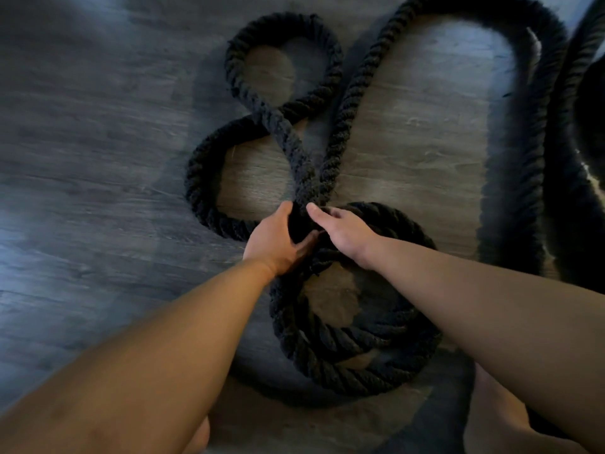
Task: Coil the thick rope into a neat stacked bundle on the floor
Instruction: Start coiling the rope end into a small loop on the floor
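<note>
- The thick black rope (340, 119) lies on the grey plank floor (98, 158). Part of it is wound into a stacked round coil (327, 348) nearest the person.
- From the coil's far rim two strands run away from the person. One twists into a figure-eight of loops; the other sweeps up and bends back in a long U.
- The left hand (271, 240) grips the rope at that rim, thumb and fingers clamped around it.
- The right hand (347, 235) rests on the coil just beside it, thumb out. Its fingers seem bent over the rope, but whether they are clamped I cannot tell.
- The rope at the right edge is blurred and cut off.
</note>
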